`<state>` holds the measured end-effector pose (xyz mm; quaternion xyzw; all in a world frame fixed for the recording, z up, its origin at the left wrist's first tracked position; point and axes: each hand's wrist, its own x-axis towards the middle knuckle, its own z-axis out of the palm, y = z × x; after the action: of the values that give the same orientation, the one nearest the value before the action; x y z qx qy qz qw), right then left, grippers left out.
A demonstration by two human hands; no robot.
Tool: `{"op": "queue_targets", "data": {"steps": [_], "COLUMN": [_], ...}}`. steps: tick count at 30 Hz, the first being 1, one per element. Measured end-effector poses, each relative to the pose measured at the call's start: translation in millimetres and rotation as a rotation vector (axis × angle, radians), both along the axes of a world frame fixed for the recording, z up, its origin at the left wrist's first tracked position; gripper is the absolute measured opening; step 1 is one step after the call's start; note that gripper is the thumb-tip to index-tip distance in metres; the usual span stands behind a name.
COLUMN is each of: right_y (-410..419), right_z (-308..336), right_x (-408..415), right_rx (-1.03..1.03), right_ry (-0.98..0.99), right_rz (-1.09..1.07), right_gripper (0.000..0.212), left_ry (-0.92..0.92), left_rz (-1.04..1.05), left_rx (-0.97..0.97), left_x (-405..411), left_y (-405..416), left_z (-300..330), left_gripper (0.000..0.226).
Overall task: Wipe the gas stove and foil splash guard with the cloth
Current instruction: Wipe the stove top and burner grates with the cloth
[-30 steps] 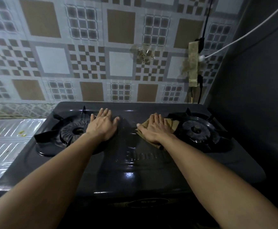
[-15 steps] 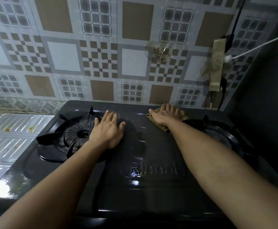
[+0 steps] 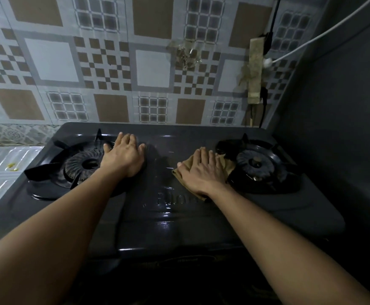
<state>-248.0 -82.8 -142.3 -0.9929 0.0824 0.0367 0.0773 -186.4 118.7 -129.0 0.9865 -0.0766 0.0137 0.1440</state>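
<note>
A black two-burner gas stove (image 3: 168, 219) fills the middle of the view. My right hand (image 3: 201, 172) lies flat, fingers straight, pressing a tan cloth (image 3: 227, 166) onto the stove top just left of the right burner (image 3: 256, 164). My left hand (image 3: 124, 157) rests flat on the stove top beside the left burner (image 3: 85, 164). A ribbed foil splash guard (image 3: 1, 164) lies at the far left and carries small yellowish food specks.
The patterned tiled wall (image 3: 153, 69) stands right behind the stove. A dirty socket strip (image 3: 255, 69) with a black cord and a white cable hangs on it at the right. A dark wall (image 3: 338, 119) closes in the right side.
My right hand has slid the cloth from the stove's back edge toward me, to beside the right burner. My left hand has stayed in place. The camera has shifted slightly.
</note>
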Motion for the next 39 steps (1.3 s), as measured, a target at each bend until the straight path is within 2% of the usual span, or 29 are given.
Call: {"op": "queue_targets", "data": {"steps": [7, 9, 11, 12, 14, 17, 20, 22, 26, 30, 35, 39], "right_y": [-19, -28, -38, -43, -54, -78, -109, -128, -171, -211, -253, -272], "right_z": [-6, -6, -7, -7, -10, -18, -23, -24, -17, -6, 4, 11], "right_x": [-90, -112, -132, -142, -161, -176, -174, -171, -167, -154, -129, -93], "right_rx": [0.002, -0.01, -0.032, -0.047, -0.063, -0.049, -0.092, -0.101, -0.043, 0.009, 0.4, 0.625], "right_ry": [-0.021, -0.038, -0.069, -0.089, -0.12, -0.138, -0.169, -0.169, -0.093, -0.047, -0.103, -0.087], "right_rz": [0.107, 0.109, 0.099, 0.088, 0.058, -0.079, -0.272, -0.359, -0.438, -0.437, -0.488, -0.497], "right_gripper": [0.08, 0.076, 0.075, 0.078, 0.09, 0.094, 0.084, 0.075, 0.069, 0.063, 0.059, 0.054], "left_ry": [0.013, 0.033, 0.01, -0.024, -0.107, -0.157, -0.094, -0.035, -0.049, -0.114, -0.067, -0.093], "left_rz": [-0.014, -0.004, -0.001, -0.02, -0.1, -0.321, -0.526, -0.573, -0.542, -0.456, -0.43, -0.374], "left_rx": [0.044, 0.147, 0.347, 0.429, 0.468, 0.387, 0.246, 0.162, 0.057, 0.04, 0.024, 0.012], "left_x": [-3, -5, -7, -9, -15, -32, -52, -67, -88, -87, -71, -52], "left_y": [-1, -3, -7, -12, -32, -80, -133, -161, -191, -200, -209, -211], "left_z": [4, 8, 14, 17, 23, 30, 34, 34, 34, 35, 39, 43], "left_gripper": [0.064, 0.068, 0.069, 0.069, 0.067, 0.06, 0.049, 0.046, 0.039, 0.037, 0.041, 0.047]}}
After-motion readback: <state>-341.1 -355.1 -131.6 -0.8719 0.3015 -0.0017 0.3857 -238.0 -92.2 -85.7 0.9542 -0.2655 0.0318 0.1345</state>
